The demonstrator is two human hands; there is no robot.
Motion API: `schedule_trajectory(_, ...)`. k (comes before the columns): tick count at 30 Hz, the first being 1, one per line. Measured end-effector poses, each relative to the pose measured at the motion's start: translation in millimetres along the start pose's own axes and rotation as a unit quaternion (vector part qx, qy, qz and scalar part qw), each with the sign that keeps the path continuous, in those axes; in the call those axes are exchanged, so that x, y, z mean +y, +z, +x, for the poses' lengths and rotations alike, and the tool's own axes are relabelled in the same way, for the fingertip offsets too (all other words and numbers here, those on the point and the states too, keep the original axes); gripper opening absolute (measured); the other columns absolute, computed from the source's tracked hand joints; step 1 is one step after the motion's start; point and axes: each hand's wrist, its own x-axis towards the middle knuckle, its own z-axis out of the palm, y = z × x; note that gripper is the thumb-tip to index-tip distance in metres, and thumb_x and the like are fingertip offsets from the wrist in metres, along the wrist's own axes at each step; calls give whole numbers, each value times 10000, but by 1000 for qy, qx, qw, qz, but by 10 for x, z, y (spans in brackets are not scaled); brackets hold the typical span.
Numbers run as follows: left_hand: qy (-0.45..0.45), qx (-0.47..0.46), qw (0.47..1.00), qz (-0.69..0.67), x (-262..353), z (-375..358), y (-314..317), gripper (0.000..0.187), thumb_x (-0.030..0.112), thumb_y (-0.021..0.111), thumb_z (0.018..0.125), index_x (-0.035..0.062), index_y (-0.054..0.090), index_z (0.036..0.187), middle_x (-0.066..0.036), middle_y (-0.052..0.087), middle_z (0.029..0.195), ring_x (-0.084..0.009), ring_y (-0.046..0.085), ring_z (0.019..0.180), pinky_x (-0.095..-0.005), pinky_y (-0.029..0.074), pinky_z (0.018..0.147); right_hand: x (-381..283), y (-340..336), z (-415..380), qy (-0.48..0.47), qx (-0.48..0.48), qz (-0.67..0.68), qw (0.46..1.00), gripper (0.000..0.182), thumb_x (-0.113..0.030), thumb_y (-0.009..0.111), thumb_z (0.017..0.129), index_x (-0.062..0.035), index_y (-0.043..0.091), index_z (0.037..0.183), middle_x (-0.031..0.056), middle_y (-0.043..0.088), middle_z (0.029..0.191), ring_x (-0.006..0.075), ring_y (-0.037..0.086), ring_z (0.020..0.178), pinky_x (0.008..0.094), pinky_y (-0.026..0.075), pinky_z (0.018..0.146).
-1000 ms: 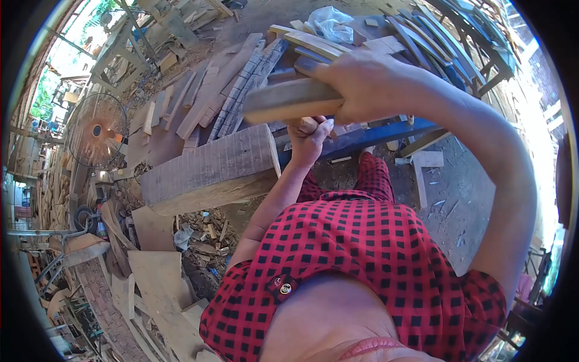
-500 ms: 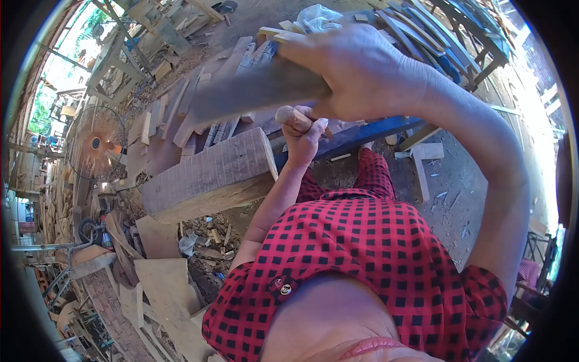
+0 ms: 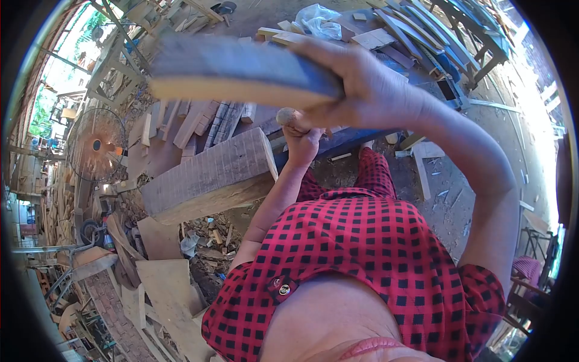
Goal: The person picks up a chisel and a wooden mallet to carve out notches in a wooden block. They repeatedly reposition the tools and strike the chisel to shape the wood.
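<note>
My right hand (image 3: 374, 90) grips one end of a thick wooden block (image 3: 241, 75), its grey upper face and pale edge blurred by motion. The block is raised and reaches out to the left, above my other hand. Below it, my left hand (image 3: 303, 145) is closed round a wooden-handled chisel (image 3: 288, 116), whose rounded, worn handle end points up. The chisel's blade is hidden. Beneath my left hand runs a dark timber (image 3: 356, 140), and beside it lies a heavy squared beam (image 3: 208, 172) with a saw-marked top.
Short wooden offcuts (image 3: 199, 123) lie beyond the beam. A plastic bag (image 3: 318, 21) and stacked strips (image 3: 416, 36) are at the back. A round fan (image 3: 96, 145) stands at left. Wide boards (image 3: 169, 289) and chips lie at lower left, with an L-shaped wood piece (image 3: 420, 172) at right.
The block in my right hand has lifted and tilted, so its pale edge now shows. My left hand stays nearly still on the chisel.
</note>
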Motion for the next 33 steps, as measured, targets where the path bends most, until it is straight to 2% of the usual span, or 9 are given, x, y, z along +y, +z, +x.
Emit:
schedule_trajectory(1, 0, -8, 1000, 5, -52, -8, -41, 153, -68, 632, 751, 24, 592, 866, -21, 633, 835, -104, 617, 736, -247, 512, 664, 118, -1, -82, 14, -57, -120, 991, 658, -260, 790, 618, -45, 532, 1185, 184, 643, 870, 325, 646, 816, 379, 499, 718)
schedule_trajectory(3, -2, 3, 1000, 12, -52, -30, -28, 154, -62, 639, 753, 28, 582, 864, -15, 622, 823, -97, 605, 727, -243, 503, 654, 353, 10, -228, 90, -159, -179, 967, 683, -266, 786, 617, -45, 518, 1205, 183, 644, 891, 326, 644, 822, 381, 497, 727)
schedule_trajectory(7, 3, 4, 998, 59, 38, -43, -16, 159, -49, 651, 760, 49, 544, 825, 6, 573, 769, -71, 551, 670, -228, 466, 608, 604, -91, -593, 136, -52, -200, 969, 674, -279, 782, 610, -53, 531, 1192, 181, 648, 889, 334, 641, 827, 387, 492, 743)
schedule_trajectory(9, 19, 20, 997, 70, 2, -60, -19, 168, -43, 655, 763, 56, 529, 813, 8, 553, 751, -63, 530, 648, -222, 451, 589, 815, 34, -920, 279, 49, -58, 957, 660, -307, 780, 601, -69, 544, 1170, 195, 647, 896, 360, 633, 841, 411, 482, 758)
schedule_trajectory(12, 24, 36, 997, 63, 68, -46, 48, 182, -38, 659, 766, 64, 513, 806, 2, 537, 738, -57, 516, 623, -215, 440, 572, 1221, 264, -1458, 316, -23, -233, 919, 683, -339, 779, 604, -66, 521, 1175, 213, 641, 925, 379, 620, 878, 431, 476, 759)
schedule_trajectory(15, 7, 52, 998, 21, 41, -29, 61, 190, -39, 662, 763, 65, 511, 815, -8, 542, 738, -65, 527, 606, -213, 447, 571, 1388, 552, -1750, 378, -42, -230, 896, 693, -364, 769, 622, -60, 489, 1177, 218, 632, 949, 390, 607, 912, 451, 467, 774)
schedule_trajectory(22, -60, 178, 974, -125, 33, 270, -55, 163, -24, 643, 760, 66, 515, 806, -31, 533, 670, -108, 530, 525, -240, 449, 495, 1413, 669, -1812, 379, -42, -204, 902, 587, -324, 760, 649, -49, 464, 1076, 219, 609, 964, 385, 609, 907, 459, 475, 777)
schedule_trajectory(24, 7, 111, 993, -27, 88, 260, 53, 165, -35, 647, 752, 59, 520, 800, -35, 539, 673, -102, 525, 520, -228, 445, 496, 1446, 674, -1832, 378, -35, -205, 902, 610, -350, 758, 648, -55, 469, 1096, 210, 615, 950, 384, 605, 912, 456, 472, 775)
schedule_trajectory(33, -33, -20, 995, 87, 57, 307, 362, 144, -23, 671, 739, 54, 553, 770, -11, 565, 681, -75, 540, 538, -203, 437, 505, 1508, 701, -1888, 382, -23, -183, 905, 619, -350, 764, 646, -57, 479, 1111, 206, 621, 927, 388, 602, 906, 454, 468, 771)
